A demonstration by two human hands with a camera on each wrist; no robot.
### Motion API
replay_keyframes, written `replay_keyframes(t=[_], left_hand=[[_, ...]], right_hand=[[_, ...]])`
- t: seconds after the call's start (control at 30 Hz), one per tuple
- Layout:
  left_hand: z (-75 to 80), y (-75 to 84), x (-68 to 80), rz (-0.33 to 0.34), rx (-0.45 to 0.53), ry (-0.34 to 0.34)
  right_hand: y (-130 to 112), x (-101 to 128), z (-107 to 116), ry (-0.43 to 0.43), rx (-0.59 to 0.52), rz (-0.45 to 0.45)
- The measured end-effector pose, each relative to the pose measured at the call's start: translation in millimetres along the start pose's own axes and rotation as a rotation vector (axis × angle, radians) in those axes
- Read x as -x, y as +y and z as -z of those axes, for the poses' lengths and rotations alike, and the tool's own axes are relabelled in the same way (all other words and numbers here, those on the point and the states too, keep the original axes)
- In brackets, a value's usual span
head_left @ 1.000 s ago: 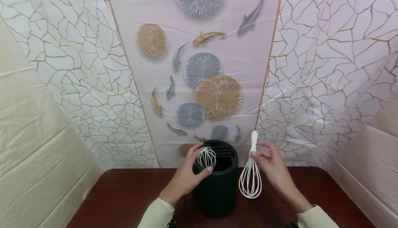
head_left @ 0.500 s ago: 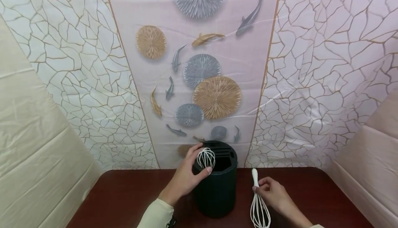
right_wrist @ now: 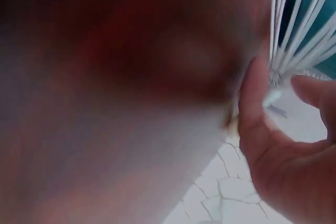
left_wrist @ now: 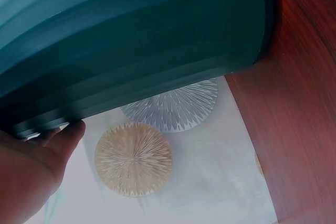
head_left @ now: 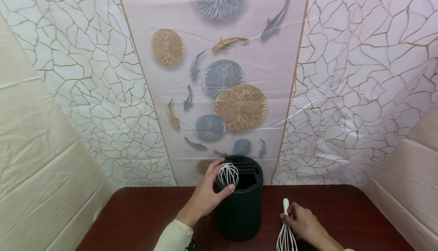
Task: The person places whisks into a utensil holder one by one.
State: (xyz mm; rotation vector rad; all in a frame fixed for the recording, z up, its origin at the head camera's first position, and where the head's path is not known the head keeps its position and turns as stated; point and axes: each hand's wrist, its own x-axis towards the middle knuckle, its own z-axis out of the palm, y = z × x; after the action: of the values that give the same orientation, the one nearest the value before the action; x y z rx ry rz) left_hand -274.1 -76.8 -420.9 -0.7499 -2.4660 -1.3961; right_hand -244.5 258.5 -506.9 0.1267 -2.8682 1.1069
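Note:
A dark green, round utensil holder (head_left: 237, 213) with a slotted top stands on the table. My left hand (head_left: 205, 196) holds its upper left side, thumb at the front of the rim and fingers toward the back. Between thumb and fingers the white wire head of a whisk (head_left: 228, 174) sticks up from the holder; its handle is hidden. To the right, my right hand (head_left: 302, 222) pinches a second white whisk (head_left: 286, 237) where handle and wires meet, handle up. The wires run off the lower edge. In the right wrist view, finger and thumb close on the whisk wires (right_wrist: 296, 30).
The dark red wooden table (head_left: 147, 213) reaches back to a patterned cloth (head_left: 219, 72) with printed discs and fish. Pale padded panels (head_left: 37, 148) slope down at both sides. The holder's top has an open compartment and several narrow slots.
My right hand has carried its whisk down and nearer to me, from beside the holder's rim to low over the table. The left hand, the holder and its whisk have stayed in place.

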Motion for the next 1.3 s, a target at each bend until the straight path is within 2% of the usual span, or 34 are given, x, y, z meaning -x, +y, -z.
replay_keyframes(t=[0.07, 0.1, 0.2, 0.27, 0.33, 0.37, 0.47, 0.53, 0.67, 0.77, 0.83, 0.9, 1.0, 1.07, 1.17, 1.3], left_hand=[[-0.3, 0.1, -0.4, 0.003, 0.002, -0.001], [-0.3, 0.3, -0.5, 0.004, 0.003, 0.000], [-0.8, 0.1, -0.5, 0.003, 0.009, 0.007], [-1.5, -0.2, -0.9, -0.001, 0.010, 0.005], [-2.3, -0.5, -1.4, -0.006, 0.012, 0.001], [-2.4, -0.4, -1.7, -0.008, 0.012, -0.001], [-2.7, -0.3, -2.3, -0.008, 0.014, -0.004], [-2.6, -0.2, -2.3, -0.006, 0.017, -0.003], [-1.7, 0.1, -1.8, -0.006, 0.026, -0.003], [-0.9, 0.0, -1.3, -0.004, 0.026, -0.004], [-0.7, -0.2, -1.2, 0.001, 0.027, -0.005], [-0.6, -0.2, -1.2, 0.001, 0.026, -0.005], [-0.8, -0.4, -1.2, 0.004, 0.026, -0.006], [-1.0, -0.3, -1.1, 0.008, 0.027, -0.009], [-1.2, 0.0, -0.9, 0.007, 0.028, -0.009], [-0.8, 0.6, -1.2, -0.001, 0.024, -0.002]], right_hand=[[1, -5, 5, 0.038, 0.103, 0.104], [2, -8, 8, 0.054, 0.148, 0.191], [11, -20, 17, 0.058, 0.266, 0.535], [18, -26, 22, 0.017, 0.319, 0.742], [24, -29, 27, -0.059, 0.353, 0.853], [27, -29, 28, -0.093, 0.366, 0.873], [32, -28, 30, -0.167, 0.380, 0.863], [35, -26, 31, -0.177, 0.386, 0.846], [37, -24, 32, -0.141, 0.384, 0.826], [37, -23, 35, -0.107, 0.357, 0.860], [37, -22, 39, -0.143, 0.309, 0.878], [35, -22, 44, -0.228, 0.247, 0.866], [31, -19, 52, -0.388, 0.112, 0.780], [29, -16, 56, -0.461, 0.009, 0.724], [22, -11, 62, -0.508, -0.125, 0.688], [13, -6, 69, -0.509, -0.201, 0.676]])
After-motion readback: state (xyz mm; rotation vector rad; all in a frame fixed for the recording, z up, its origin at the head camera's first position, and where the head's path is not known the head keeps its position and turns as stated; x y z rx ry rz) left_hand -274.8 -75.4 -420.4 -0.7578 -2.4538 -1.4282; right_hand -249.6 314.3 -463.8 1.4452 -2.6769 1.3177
